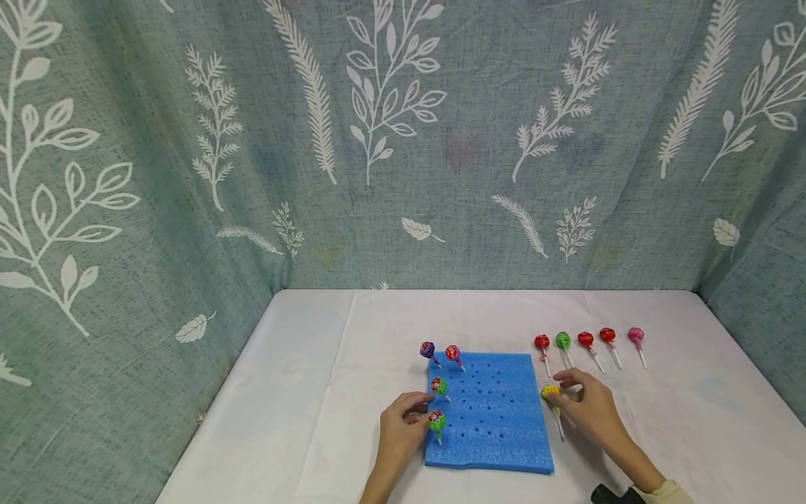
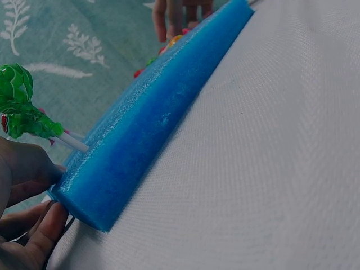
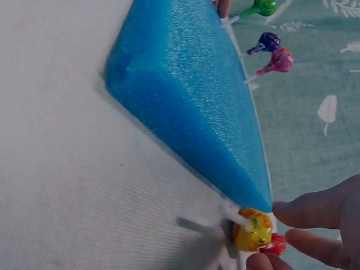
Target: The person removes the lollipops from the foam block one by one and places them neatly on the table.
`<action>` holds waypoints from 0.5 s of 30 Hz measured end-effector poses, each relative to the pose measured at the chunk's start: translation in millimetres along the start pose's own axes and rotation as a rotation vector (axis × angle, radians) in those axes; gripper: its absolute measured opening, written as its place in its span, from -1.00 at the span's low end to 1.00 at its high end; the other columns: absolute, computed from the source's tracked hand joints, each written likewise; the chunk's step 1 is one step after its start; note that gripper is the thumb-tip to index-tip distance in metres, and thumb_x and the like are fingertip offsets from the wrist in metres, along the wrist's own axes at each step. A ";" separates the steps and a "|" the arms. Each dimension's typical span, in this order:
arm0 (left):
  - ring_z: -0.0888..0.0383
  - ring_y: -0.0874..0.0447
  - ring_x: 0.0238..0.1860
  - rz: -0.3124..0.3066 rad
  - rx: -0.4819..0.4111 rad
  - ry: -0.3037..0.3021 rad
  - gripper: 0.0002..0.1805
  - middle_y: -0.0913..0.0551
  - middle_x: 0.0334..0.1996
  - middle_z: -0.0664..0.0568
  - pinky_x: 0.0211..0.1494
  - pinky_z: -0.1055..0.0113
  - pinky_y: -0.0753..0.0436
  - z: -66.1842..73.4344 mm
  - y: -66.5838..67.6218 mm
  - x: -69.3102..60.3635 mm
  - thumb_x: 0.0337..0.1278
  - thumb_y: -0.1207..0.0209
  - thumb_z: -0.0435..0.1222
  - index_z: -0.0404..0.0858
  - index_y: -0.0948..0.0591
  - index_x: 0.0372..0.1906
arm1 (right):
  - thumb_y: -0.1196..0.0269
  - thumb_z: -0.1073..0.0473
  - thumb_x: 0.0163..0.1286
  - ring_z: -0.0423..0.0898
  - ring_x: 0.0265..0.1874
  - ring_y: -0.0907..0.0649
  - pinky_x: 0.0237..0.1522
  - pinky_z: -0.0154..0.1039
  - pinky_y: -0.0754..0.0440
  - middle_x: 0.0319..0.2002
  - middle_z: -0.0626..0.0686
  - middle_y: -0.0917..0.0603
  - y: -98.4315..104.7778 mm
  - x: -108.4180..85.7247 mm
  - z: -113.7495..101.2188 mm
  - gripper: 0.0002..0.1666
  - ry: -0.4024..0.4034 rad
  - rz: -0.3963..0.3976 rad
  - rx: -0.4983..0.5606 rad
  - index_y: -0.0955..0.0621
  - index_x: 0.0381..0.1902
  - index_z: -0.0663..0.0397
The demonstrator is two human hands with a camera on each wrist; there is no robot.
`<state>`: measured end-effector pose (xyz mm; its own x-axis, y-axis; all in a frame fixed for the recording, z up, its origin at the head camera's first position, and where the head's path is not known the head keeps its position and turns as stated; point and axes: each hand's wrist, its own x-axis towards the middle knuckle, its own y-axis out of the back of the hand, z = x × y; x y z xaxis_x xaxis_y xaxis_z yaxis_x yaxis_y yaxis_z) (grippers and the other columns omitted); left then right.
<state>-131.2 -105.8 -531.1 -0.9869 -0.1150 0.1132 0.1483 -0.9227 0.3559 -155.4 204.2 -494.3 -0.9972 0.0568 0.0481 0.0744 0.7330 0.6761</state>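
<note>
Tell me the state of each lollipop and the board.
Blue foam board: flat on the table, holding four lollipops
Purple lollipop: stuck in board
Pinkish-red lollipop: stuck in board
Two green lollipops: stuck in board
Yellow lollipop: out of board, at right grip
Three red lollipops: lying on table
Other green lollipop: lying on table
Pink lollipop: lying on table

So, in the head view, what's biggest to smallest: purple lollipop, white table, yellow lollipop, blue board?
1. White table
2. Blue board
3. Yellow lollipop, with more stick showing
4. Purple lollipop

Without sticks, those two lollipops look too alike to rank.
</note>
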 end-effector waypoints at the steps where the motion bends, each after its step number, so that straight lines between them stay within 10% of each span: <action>1: 0.17 -0.62 -0.23 0.001 0.001 -0.004 -0.68 -0.65 -0.19 0.12 -0.26 0.45 -0.62 0.2 0.0 0.0 -0.13 -0.29 -0.52 -0.17 -0.72 -0.19 | -0.38 0.24 0.10 -0.09 -0.49 -0.56 -0.59 -0.32 -0.50 -0.22 0.24 -0.62 1.0 0.2 -0.3 -0.59 0.006 0.005 -0.001 -0.57 -0.08 0.27; 15: 0.15 -0.62 -0.21 -0.006 -0.031 -0.008 -0.68 -0.66 -0.20 0.09 -0.22 0.44 -0.61 1.4 0.6 -0.3 -0.14 -0.30 -0.53 -0.18 -0.71 -0.20 | -0.34 0.21 0.19 -0.04 -0.36 -0.56 -0.51 -0.32 -0.57 -0.12 0.21 -0.60 8.8 1.6 -22.1 -0.60 -0.009 -0.027 0.073 -0.56 -0.03 0.24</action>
<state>-130.7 -105.8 -529.6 -0.9871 -0.1069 0.1190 0.1407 -0.9342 0.3278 -156.3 195.8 -472.0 -0.9988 0.0423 0.0238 0.0479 0.7817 0.6218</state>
